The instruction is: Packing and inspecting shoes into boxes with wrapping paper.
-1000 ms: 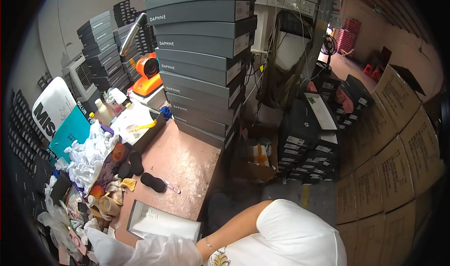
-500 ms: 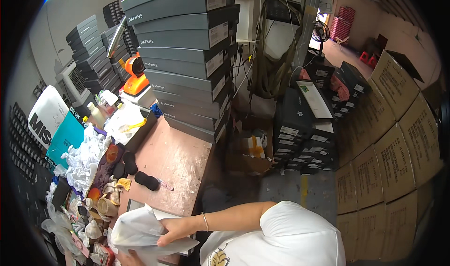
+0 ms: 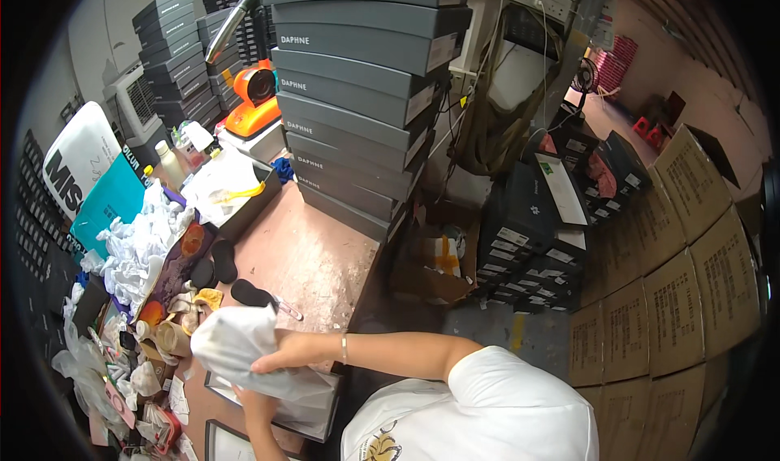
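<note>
At the near edge of the bench (image 3: 317,258), the fingers (image 3: 264,363) of the right hand (image 3: 286,352) are closing over a white paper bundle (image 3: 231,341), pressing into its right side and gripping it. A second ago this paper was lying flat inside the shallow open box (image 3: 313,419) at the same edge. Half a second ago it was only beginning to rise under the palm, and now it is bunching into a rounded lump and hanging above the box's left end, clear of the bench top. My reading is that the wrapping is coming out of the box, or being gathered around something inside that is not showing. The left hand (image 3: 248,396) is reaching up beneath the bundle, and its fingers are disappearing into the paper, so I cannot tell whether they are gripping or just supporting. Outward from there, the right wrist with its thin bracelet (image 3: 344,349) is lying nearly level. The right forearm is stretching leftward across the body from the white sleeve, while the left forearm is rising steeply from the lower edge. Beyond the bundle a black insole (image 3: 250,294) is lying toward the bench's left side, and a stack of grey shoeboxes (image 3: 357,95) is standing at the far right corner.
</note>
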A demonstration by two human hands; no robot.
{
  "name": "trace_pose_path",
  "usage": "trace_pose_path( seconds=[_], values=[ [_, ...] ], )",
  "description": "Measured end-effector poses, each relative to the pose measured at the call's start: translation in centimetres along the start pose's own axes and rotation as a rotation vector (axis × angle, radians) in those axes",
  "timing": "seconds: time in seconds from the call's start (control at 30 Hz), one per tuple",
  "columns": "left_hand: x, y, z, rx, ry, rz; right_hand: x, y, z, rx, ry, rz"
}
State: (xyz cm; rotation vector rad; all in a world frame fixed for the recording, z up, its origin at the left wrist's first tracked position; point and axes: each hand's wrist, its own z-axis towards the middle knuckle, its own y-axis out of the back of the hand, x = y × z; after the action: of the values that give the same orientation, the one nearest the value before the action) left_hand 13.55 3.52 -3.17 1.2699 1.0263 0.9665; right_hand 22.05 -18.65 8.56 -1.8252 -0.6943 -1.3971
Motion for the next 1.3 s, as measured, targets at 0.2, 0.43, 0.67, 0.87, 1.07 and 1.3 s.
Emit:
trace_pose_path(
  seconds=[0.2, 0.43, 0.67, 0.87, 1.07, 1.3],
  values=[
    [-1.5, -1.1, -3.0, -0.166, 0.166, -0.493, -11.2, -3.0, 8.4, -0.061, -0.028, -0.602],
    [-2.2, -1.6, -3.4, -0.208, 0.259, -0.267, -12.8, -3.9, 8.0, -0.006, 0.261, -1.059],
    [-2.4, 0.0, -8.7, -0.748, 0.486, -0.51, -11.9, -3.5, 6.4, -0.033, 0.415, -1.47],
    [-4.5, -1.9, -15.1, -0.09, 0.941, -0.425, -14.3, -3.2, 5.7, -0.075, 0.468, -1.567],
    [-4.4, 2.8, -17.4, -0.391, 0.713, -0.358, -12.4, -2.1, 3.2, 0.03, 0.401, -1.402],
    [-9.9, 11.6, -14.5, -0.906, 0.585, -1.572, -6.5, -1.6, 0.2, 0.054, 0.301, -0.493]
  ],
)
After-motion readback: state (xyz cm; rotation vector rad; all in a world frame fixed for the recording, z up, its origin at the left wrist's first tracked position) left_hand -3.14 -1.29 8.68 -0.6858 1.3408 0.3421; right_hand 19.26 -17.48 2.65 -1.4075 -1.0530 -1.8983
